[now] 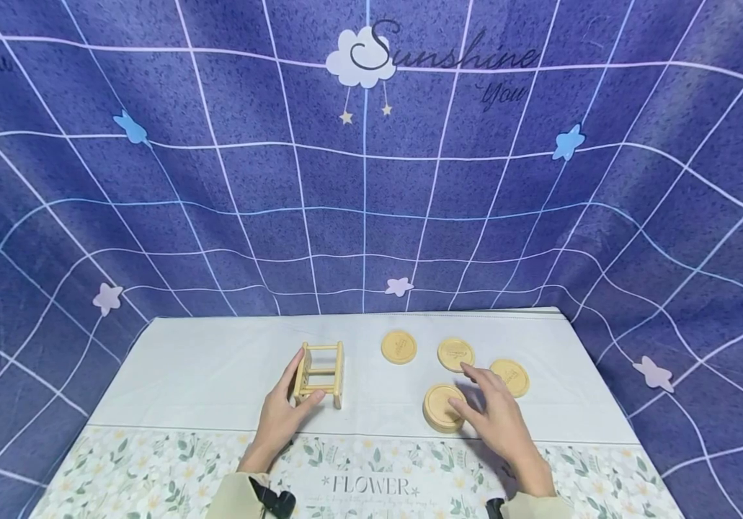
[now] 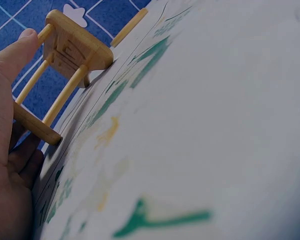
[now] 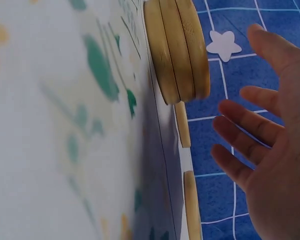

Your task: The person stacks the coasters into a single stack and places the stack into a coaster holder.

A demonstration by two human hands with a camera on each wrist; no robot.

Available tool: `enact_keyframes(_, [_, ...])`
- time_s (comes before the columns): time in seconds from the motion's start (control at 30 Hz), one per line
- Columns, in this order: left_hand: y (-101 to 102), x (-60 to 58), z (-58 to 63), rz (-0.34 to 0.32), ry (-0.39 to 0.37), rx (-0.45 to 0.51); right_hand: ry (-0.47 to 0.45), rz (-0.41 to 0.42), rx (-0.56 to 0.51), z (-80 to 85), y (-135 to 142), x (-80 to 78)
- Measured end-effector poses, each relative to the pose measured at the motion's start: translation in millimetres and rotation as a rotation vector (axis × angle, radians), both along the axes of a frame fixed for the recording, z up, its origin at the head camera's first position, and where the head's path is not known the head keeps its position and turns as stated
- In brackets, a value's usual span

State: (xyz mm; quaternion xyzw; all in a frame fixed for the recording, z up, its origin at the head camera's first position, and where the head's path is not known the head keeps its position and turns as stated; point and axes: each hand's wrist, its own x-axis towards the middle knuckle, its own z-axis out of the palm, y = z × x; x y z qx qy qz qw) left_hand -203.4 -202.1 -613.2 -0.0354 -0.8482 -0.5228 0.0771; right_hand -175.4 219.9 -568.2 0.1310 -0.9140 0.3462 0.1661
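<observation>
Wooden rack (image 1: 339, 375) in left fingers (image 1: 289, 374); right fingers (image 1: 481, 378) near discs (image 1: 439, 405).

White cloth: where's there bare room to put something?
Widest: the white cloth left of the left hand. Smaller: between the wooden rack and the disc stack. Crowded: right of centre, with three loose discs, the stack and right hand.

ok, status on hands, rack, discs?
Left hand holds wooden rack. Right hand open by disc stack, holding nothing. Three loose discs nearby; nothing visibly in the way.
</observation>
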Motion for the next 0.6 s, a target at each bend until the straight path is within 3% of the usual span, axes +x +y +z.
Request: enact_keyframes(0.6, [0.9,1.9,1.9,0.001,-0.006,-0.001,0.07,-0.066,0.0,-4.0,15.8,-4.8])
